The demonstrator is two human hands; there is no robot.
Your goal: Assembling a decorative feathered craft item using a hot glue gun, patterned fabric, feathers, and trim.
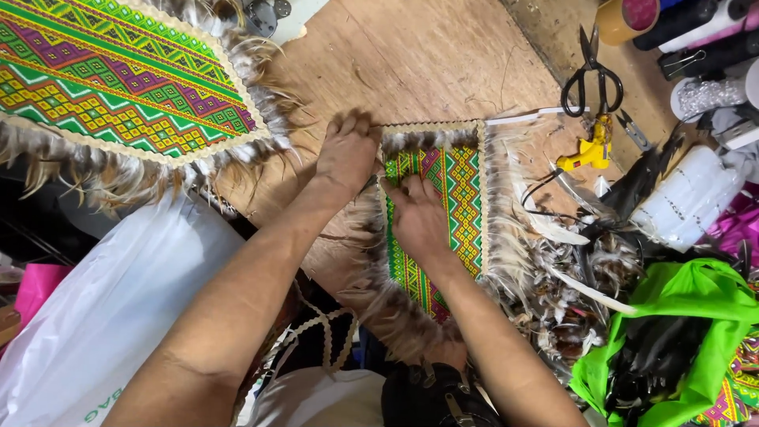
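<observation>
A small woven panel (462, 202) with green, yellow and purple diamond patterns lies on the wooden board (427, 63), trimmed in cream braid and fringed with brown-white feathers (506, 229). My right hand (417, 217) lies flat on the panel's left half, pressing it down. My left hand (348, 154) rests with curled fingers on the feather fringe at the panel's upper left corner, touching the board. A loose end of cream braid (328, 336) hangs below my forearms.
A larger feather-edged patterned panel (118, 79) lies at upper left. Black scissors (593, 79), a yellow glue gun (589, 150), tape roll (624, 17), loose feathers (569, 300) and a green bag (688, 332) crowd the right. A white plastic bag (111, 308) sits lower left.
</observation>
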